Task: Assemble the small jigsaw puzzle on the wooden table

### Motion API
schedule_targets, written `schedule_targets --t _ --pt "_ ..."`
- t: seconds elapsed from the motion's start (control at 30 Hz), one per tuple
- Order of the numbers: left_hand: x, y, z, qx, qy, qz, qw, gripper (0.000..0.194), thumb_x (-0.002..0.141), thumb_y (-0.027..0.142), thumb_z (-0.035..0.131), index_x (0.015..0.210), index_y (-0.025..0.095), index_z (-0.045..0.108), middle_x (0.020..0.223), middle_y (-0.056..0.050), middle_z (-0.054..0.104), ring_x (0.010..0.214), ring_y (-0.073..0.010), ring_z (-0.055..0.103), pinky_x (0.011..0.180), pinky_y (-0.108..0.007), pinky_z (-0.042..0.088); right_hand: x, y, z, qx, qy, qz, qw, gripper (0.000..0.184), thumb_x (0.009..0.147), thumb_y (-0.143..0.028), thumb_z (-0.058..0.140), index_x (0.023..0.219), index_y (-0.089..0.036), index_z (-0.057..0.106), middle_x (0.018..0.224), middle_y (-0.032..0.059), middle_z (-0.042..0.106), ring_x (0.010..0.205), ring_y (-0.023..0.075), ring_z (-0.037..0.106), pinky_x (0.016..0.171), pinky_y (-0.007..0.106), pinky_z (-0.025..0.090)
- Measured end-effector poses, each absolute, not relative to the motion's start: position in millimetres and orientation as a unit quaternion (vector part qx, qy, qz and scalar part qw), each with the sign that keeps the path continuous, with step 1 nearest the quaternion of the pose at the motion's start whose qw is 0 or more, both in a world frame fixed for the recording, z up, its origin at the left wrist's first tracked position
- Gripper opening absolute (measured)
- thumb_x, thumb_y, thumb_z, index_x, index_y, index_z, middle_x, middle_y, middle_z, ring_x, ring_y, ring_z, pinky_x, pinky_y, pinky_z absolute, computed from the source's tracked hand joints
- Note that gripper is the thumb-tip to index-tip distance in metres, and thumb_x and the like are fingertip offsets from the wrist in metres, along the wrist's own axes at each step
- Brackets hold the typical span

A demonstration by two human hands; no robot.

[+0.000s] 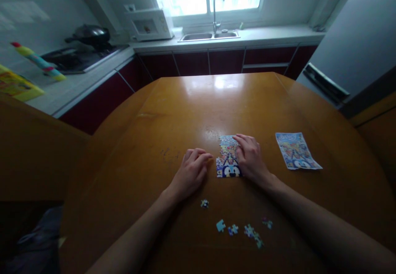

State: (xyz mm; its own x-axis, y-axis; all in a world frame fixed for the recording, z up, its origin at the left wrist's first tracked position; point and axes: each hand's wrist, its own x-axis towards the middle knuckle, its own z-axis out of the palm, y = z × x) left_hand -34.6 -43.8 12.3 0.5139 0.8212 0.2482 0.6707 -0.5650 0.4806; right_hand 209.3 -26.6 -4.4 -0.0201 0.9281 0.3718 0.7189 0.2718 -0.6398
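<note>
A partly joined jigsaw puzzle [230, 160] lies flat on the table, showing a blue cartoon dog face at its near edge. My right hand [250, 154] rests over its right side, fingers stretched out and touching it; part of the picture is hidden beneath. Just left of the puzzle, my left hand [194, 167] lies on the table, fingers loosely bent and apart, with nothing visible in them. Closer to me are a loose puzzle piece [204, 203], a light-blue piece [220, 225], another piece [233, 229], a joined cluster [253, 235] and a dim pinkish-green piece [267, 223].
A printed picture sheet [296, 151] lies to the right on the wooden table [139, 142]. Beyond the table are a counter with a sink [198, 36], a microwave [150, 24], and a stove with a dark pan [89, 35]. A bottle [38, 62] stands at the left.
</note>
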Motion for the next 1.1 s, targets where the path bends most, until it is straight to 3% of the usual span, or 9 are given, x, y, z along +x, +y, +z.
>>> schedule_targets --t 0.17,0.53,0.87,1.1 --pt "-35 -43 11 0.853 0.433 0.235 0.171 0.030 0.096 0.008 0.047 0.119 0.023 0.058 0.117 -0.007 0.057 0.111 -0.0242 0.046 0.101 -0.046 0.045 217 -15 -5 -0.582 -0.729 0.127 0.337 0.045 0.095 -0.021 0.040 0.137 -0.018 0.055 0.141 0.0110 0.058 0.131 0.0287 0.046 0.109 0.050 0.032" --pt "-33 -42 12 0.843 0.437 0.255 0.182 0.023 0.100 0.015 0.046 0.115 0.022 0.061 0.113 -0.006 0.059 0.109 -0.0234 0.048 0.098 -0.044 0.046 217 -16 -7 -0.566 -0.751 0.127 0.316 0.040 0.093 -0.020 0.045 0.131 -0.021 0.058 0.129 0.0107 0.066 0.123 0.0285 0.051 0.106 0.048 0.030" --pt "-34 -40 8 0.840 0.434 0.270 0.182 0.024 0.097 0.011 0.047 0.112 0.021 0.062 0.111 -0.006 0.059 0.108 -0.0225 0.048 0.099 -0.042 0.045 219 -14 -9 -0.566 -0.724 0.140 0.368 0.044 0.089 -0.012 0.040 0.128 -0.020 0.059 0.130 0.0113 0.063 0.122 0.0272 0.055 0.104 0.046 0.036" --pt "-36 -39 6 0.828 0.440 0.288 0.196 0.027 0.092 0.007 0.049 0.110 0.021 0.064 0.111 -0.005 0.058 0.109 -0.0232 0.047 0.099 -0.044 0.044 222 -11 -14 -0.577 -0.700 0.141 0.397 0.035 0.090 -0.016 0.042 0.116 -0.019 0.065 0.122 0.0131 0.062 0.117 0.0284 0.056 0.100 0.046 0.042"
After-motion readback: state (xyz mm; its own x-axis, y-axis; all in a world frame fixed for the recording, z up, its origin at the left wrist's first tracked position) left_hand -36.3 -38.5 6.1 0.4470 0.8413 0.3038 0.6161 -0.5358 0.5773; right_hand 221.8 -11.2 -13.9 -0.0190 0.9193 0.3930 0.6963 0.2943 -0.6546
